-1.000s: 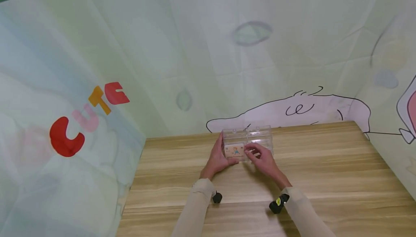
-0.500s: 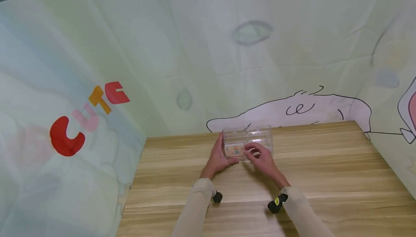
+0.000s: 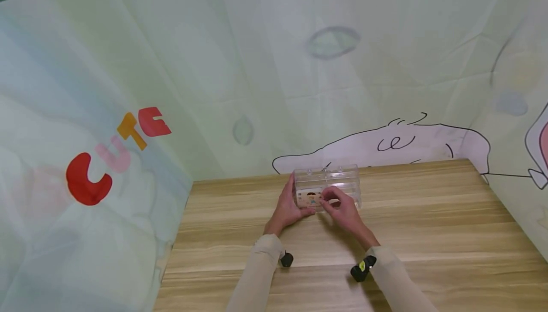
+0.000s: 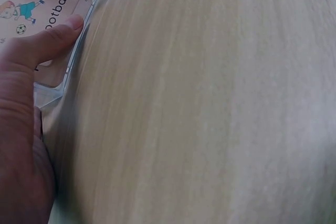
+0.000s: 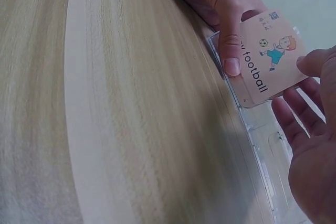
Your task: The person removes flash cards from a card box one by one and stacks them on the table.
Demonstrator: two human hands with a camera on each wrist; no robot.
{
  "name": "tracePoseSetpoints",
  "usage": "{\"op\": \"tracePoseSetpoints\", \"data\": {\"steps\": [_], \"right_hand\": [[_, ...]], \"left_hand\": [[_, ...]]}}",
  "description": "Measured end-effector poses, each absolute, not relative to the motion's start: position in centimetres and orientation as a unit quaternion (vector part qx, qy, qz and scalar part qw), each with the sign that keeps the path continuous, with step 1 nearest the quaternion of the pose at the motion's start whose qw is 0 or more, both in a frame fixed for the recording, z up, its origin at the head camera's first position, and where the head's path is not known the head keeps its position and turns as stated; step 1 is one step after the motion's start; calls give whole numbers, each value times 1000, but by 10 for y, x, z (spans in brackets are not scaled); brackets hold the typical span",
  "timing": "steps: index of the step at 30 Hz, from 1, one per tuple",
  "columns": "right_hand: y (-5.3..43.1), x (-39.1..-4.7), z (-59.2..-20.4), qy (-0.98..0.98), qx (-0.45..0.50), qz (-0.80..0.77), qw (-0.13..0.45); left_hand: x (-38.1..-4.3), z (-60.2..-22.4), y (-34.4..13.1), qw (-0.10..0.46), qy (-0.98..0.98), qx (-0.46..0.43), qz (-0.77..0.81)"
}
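Observation:
A clear plastic organizer (image 3: 342, 175) with several compartments stands near the table's back edge. In its front left compartment sits a peach flash card (image 3: 305, 201) with a child kicking a ball and the word "football". My left hand (image 3: 286, 209) grips the organizer's left side, its thumb over the card's lower front in both wrist views. With thumb and fingers, my right hand (image 3: 346, 211) pinches the card's right edge. The card leans forward, and part of a dark picture shows behind its top. In the right wrist view other card edges lie under the football card (image 5: 275, 51).
A wood-grain table (image 3: 428, 236) extends in front and to both sides. Behind it hangs a printed cloth backdrop (image 3: 257, 74), close to the organizer. Black wrist cameras sit at both sleeves.
The top of the football card has tipped toward me, and a dark picture now shows behind it. My right hand has shifted slightly with it; the left hand and organizer stay put.

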State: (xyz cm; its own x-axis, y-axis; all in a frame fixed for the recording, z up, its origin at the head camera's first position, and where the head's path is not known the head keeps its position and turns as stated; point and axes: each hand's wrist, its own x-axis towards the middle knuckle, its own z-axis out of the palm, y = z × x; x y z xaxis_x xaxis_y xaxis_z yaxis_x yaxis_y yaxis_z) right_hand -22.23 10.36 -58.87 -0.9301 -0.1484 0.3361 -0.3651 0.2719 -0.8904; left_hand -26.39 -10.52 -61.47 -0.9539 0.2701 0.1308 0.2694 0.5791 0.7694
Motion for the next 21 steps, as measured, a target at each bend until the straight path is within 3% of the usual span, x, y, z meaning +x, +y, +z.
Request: {"op": "tracePoseSetpoints", "data": {"steps": [11,21], "right_hand": [[98,-222,-584,-802,182,563,82],[98,-225,-584,-800,182,560,110]], "left_hand": [[-263,-614,-107,-1,889,159,430],[-264,-613,-106,0,890,159,428]]}}
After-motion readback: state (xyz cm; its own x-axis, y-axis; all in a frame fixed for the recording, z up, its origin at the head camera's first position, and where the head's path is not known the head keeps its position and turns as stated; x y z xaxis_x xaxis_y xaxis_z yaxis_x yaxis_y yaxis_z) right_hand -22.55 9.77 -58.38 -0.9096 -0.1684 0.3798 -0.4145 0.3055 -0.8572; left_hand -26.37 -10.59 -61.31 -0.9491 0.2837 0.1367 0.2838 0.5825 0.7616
